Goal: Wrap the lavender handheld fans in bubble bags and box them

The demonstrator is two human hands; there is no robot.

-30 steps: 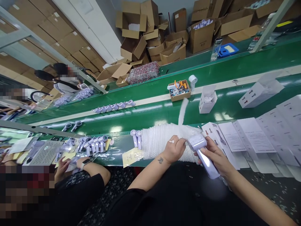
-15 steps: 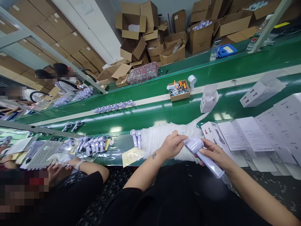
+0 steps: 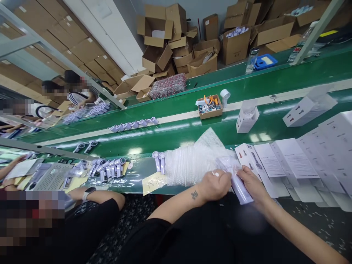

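A pale purple handheld fan (image 3: 241,191) lies in a clear plastic bag in front of my body, its head end pointing up and left. My right hand (image 3: 251,183) grips the bagged handle from its right side. Closed beside the fan's left side, my left hand (image 3: 217,184) has its fingers curled; what they hold is too small to name. Just beyond both hands is a long row of bubble-wrap bags (image 3: 183,165), with one bag (image 3: 210,141) sticking up from it.
Open white boxes (image 3: 293,159) line the right, two more (image 3: 247,117) standing farther back. Two fans (image 3: 159,161) and a yellow note (image 3: 154,183) lie left of the wrap. A parts carton (image 3: 210,112) stands on the belt. At left, a co-worker's forearm (image 3: 103,196) rests near several fans.
The fan has turned to point more steeply toward me, with clear plastic now around it. My left hand has moved down and right and closed. A bubble-wrap bag now sticks up behind.
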